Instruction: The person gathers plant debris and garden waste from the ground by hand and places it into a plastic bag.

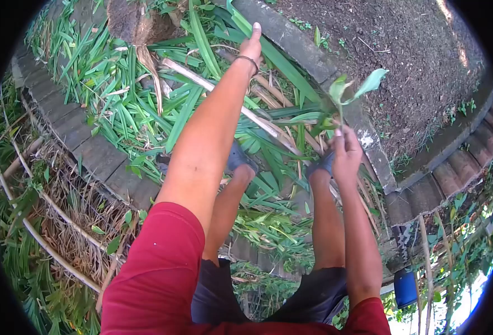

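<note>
Right hand: the right hand (pixel 347 146) is right of centre, closed in a pinch, with thumb and fingertips together on the stem of a leafy sprig (pixel 341 106).
Leafy sprig: it stands up from the fingertips, with a broad pale-green leaf reaching toward the upper right, over the soil in view.
Left hand: the left hand (pixel 251 46) is at upper centre, a dark band (pixel 248 62) on its wrist. Its thumb lies at a long green leaf (pixel 288 71); the other fingers are mostly hidden, so I cannot tell whether they grip.
Long green leaf: it slants from the top of the frame by the left hand down toward the sprig.
Upper left and centre: a thick litter of green strap leaves (pixel 135 123) covers the ground, with a pale stalk (pixel 245 111) slanting across it.
Top left: a brown fibrous clump (pixel 137 22) sits at the edge of the litter.
Upper right: dark soil (pixel 408 72) with small seedlings lies behind a grey stone edging (pixel 291 36).
Left side: a curved paved border (pixel 98 159) separates the litter from dry stems (pixel 76 206).
Lower centre: the person's legs, in dark shorts (pixel 215 290), stand in dark shoes (pixel 241 158) among the leaves.
Lower right: a blue container (pixel 405 288) shows near thin poles and foliage.
</note>
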`<state>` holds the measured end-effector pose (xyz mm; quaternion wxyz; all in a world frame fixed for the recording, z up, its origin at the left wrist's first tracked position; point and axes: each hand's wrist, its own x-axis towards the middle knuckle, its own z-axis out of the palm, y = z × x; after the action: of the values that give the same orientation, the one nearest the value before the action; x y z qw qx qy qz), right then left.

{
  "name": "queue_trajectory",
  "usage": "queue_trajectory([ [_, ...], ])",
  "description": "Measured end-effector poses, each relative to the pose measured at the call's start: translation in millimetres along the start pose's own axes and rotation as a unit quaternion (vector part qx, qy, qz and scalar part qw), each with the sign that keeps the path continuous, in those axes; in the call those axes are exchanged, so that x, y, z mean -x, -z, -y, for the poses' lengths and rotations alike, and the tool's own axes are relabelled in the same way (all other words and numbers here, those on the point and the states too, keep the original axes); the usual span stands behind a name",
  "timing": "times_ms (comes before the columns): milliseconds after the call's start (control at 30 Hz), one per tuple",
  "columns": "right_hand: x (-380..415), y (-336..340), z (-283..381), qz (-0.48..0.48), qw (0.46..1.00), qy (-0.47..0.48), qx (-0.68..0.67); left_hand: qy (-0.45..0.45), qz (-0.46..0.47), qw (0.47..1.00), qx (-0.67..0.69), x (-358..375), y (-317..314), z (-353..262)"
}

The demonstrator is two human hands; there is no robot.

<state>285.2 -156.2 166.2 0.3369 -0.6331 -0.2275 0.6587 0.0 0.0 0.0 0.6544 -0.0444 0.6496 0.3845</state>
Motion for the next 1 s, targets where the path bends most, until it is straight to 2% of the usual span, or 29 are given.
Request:
queue_trajectory([
  [33, 6.8, -12.0, 5.9, -0.004, 0.986, 0.037, 0.163, -0.064, -0.011, 0.997, 0.032, 6.7, -8.0, 8.8],
  [67, 12.9, -21.7, 4.2, 0.005, 0.978, 0.044, 0.205, -0.126, -0.023, 0.99, 0.063, 14.4, -11.8, 15.9],
  [100, 21.6, -52.9, -25.2, 0.033, 0.986, 0.06, 0.152, -0.126, -0.056, 0.99, 0.043, 23.6, 28.5, 18.2],
  [167, 25.1, -61.0, -31.0, 0.055, 0.97, 0.068, 0.225, -0.167, -0.043, 0.978, 0.112, 22.3, 33.6, 41.3],
  [200, 26.9, -62.8, -38.9, 0.04, 0.976, 0.009, 0.214, -0.127, -0.05, 0.979, 0.152, 39.8, 28.2, 42.2],
  [233, 26.9, -62.2, -50.2, 0.046, 0.97, 0.039, 0.235, -0.125, -0.052, 0.979, 0.152, 36.0, 41.0, 48.7],
  [300, 25.9, -57.0, -70.0, 0.059, 0.967, 0.011, 0.248, -0.068, -0.084, 0.955, 0.278, 33.5, 73.5, 63.7],
  [367, 23.6, -47.3, -66.9, 0.074, 0.958, -0.011, 0.275, -0.046, -0.084, 0.949, 0.301, 25.8, 88.0, 60.1],
  [433, 17.4, -31.1, -68.0, 0.088, 0.948, -0.033, 0.303, 0.001, -0.101, 0.978, 0.183, 15.6, 86.2, 48.6],
  [467, 13.9, -21.7, -70.7, 0.08, 0.949, -0.036, 0.304, -0.033, -0.119, 0.981, 0.152, 5.8, 75.7, 44.2],
  [567, 2.8, 7.1, -80.1, 0.066, 0.95, -0.009, 0.306, -0.008, -0.046, 0.992, 0.12, -9.7, 54.4, 19.6],
  [700, -1.2, 25.6, -67.6, 0.083, 0.947, -0.039, 0.309, 0.007, -0.041, 0.999, 0.022, -59.0, 45.8, 21.6],
  [767, -2.3, 29.6, -69.4, 0.088, 0.95, -0.035, 0.296, -0.028, -0.146, 0.988, -0.029, -112.3, 46.4, 41.5],
  [833, -1.9, 31.7, -75.8, 0.085, 0.949, -0.044, 0.302, -0.046, -0.2, 0.977, -0.055, -108.6, 30.3, 42.3],
  [900, -1.3, 27.7, -86.7, 0.077, 0.949, -0.041, 0.303, -0.127, -0.324, 0.933, -0.089, -90.2, 12.7, 36.2],
  [967, 1.3, 15.0, -83.5, 0.077, 0.951, -0.057, 0.293, -0.214, -0.285, 0.933, -0.046, -77.5, 14.7, 46.2],
  [1000, 3.9, 9.3, -81.9, 0.076, 0.953, -0.072, 0.284, -0.179, -0.312, 0.932, -0.052, -57.5, 15.4, 44.0],
])
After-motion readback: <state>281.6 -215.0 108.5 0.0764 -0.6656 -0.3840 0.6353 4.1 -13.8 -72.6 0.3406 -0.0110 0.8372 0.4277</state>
